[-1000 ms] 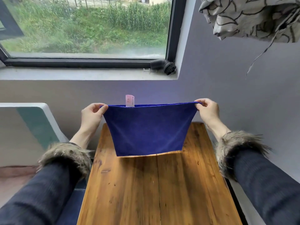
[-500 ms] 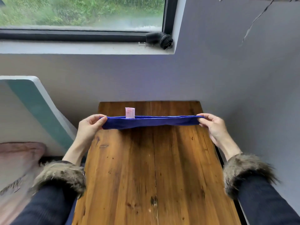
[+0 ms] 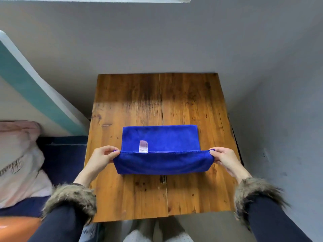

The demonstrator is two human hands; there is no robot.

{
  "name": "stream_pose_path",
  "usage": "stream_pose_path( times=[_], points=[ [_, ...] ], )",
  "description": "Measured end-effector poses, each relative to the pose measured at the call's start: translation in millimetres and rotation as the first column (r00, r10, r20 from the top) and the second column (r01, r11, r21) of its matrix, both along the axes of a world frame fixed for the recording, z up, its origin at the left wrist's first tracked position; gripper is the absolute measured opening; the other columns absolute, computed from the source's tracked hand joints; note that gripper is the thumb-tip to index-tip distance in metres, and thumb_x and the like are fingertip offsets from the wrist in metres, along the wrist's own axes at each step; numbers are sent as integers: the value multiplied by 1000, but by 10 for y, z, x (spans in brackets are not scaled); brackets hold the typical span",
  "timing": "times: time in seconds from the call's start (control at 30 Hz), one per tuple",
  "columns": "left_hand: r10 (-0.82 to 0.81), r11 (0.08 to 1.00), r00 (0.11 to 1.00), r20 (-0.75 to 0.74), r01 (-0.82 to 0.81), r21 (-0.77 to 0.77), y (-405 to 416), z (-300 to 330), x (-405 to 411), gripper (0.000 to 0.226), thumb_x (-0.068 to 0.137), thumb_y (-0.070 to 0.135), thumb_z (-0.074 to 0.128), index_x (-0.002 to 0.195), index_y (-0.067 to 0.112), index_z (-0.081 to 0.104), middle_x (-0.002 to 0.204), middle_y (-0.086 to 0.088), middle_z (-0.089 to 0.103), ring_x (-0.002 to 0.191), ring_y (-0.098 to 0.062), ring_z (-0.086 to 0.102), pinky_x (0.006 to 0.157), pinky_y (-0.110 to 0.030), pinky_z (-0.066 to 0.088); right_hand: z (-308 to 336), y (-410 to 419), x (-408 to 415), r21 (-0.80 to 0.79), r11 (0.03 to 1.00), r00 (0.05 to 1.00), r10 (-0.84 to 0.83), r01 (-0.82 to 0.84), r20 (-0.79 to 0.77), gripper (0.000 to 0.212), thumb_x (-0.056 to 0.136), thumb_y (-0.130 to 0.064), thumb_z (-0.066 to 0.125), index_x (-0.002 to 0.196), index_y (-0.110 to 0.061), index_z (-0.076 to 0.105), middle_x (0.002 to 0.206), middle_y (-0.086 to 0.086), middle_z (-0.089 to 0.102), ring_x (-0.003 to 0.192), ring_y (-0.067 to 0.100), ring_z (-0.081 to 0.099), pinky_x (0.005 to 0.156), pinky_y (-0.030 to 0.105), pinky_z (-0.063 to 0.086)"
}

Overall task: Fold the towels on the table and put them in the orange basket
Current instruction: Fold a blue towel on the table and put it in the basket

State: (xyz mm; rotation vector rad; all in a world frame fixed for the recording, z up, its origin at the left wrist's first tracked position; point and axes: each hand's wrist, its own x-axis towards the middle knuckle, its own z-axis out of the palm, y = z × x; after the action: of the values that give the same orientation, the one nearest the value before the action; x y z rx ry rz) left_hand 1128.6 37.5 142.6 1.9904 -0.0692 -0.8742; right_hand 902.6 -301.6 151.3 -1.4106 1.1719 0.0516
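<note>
The left hand (image 3: pixel 100 157) pinches the left corner of the blue towel (image 3: pixel 160 138) and the right hand (image 3: pixel 225 158) pinches the right corner, each grip clenched on the raised edge; the towel's far half lies flat on the wooden desk (image 3: pixel 129 102), a pale label (image 3: pixel 143 146) at the fold; fur cuffs (image 3: pixel 70 198) cover both wrists; an orange basket (image 3: pixel 17 227) is cut off at the lower left; pale bedding (image 3: pixel 19 154) lies beside it, blurred.
</note>
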Motion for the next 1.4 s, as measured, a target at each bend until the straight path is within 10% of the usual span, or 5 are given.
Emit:
stream_pose_path(
  times=[0.7,1.07,1.2,1.4],
  points=[
    [145,986,959,242,-162,52,-726,-1005,905,7,86,16,65,81,22,65,73,9,61,57,3,51,53,-8,42,-1092,-668,1106,-244,970,998,19,-4,60,13,90,-2,54,90,-13,62,82,2,61,74,8,55,70,19,43],
    [52,944,895,443,-190,272,-831,-1172,883,13,87,25,61,95,15,62,92,-9,62,91,-24,56,83,-32,39,-1323,-657,1215,-360,933,999,-15,4,-29,18,92,-10,52,104,-2,62,96,5,61,82,9,53,67,13,42],
    [-106,910,761,640,-185,372,-899,-1081,662,37,90,20,53,125,8,48,123,-20,47,115,-33,42,94,-43,32,-1117,-419,1164,-665,746,998,-55,40,-2,31,95,-18,48,122,-5,55,120,12,53,106,19,53,94,21,37],
    [-608,790,460,647,270,551,-1459,-1185,-188,48,90,28,43,136,17,47,147,-15,37,138,-38,29,108,-59,21,-1264,642,1222,-817,334,813,524,-470,-253,48,93,-23,40,137,-3,44,146,15,38,139,33,29,114,53,16]
  ],
)
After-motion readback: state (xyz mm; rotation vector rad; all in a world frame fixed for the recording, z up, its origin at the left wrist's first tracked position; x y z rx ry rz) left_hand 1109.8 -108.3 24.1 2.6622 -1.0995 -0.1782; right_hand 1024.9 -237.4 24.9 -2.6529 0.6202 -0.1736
